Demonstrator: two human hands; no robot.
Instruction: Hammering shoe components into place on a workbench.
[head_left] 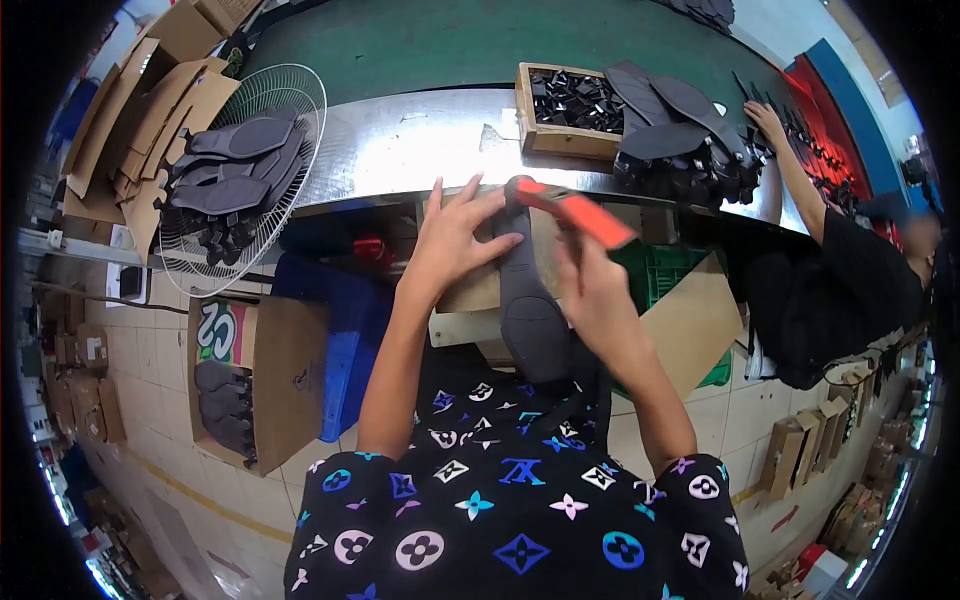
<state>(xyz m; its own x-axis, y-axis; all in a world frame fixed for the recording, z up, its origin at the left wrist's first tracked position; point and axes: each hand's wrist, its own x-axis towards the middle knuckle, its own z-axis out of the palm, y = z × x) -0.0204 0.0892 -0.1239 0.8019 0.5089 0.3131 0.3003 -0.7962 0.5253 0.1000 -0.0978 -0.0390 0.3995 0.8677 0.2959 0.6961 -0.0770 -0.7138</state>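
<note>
In front of me a dark grey shoe sole (533, 300) lies lengthwise, its narrow heel end away from me and its broad end near my apron. My left hand (460, 235) is spread beside the heel end, with the thumb reaching onto the sole. My right hand (598, 295) is closed around a red-headed hammer (578, 212), somewhat smeared by motion. The hammer's head stretches across to the heel end; whether it touches cannot be made out. A tan board-like surface (470, 292) shows under and beside the sole.
On the metal bench edge stand a wooden box (570, 143) of small black parts and a pile of dark soles (675, 110). A white wire basket (318, 120) holds more soles. An open carton (290, 370) and blue bin (345, 370) stand left. A co-worker's hand (768, 122) reaches in from the right.
</note>
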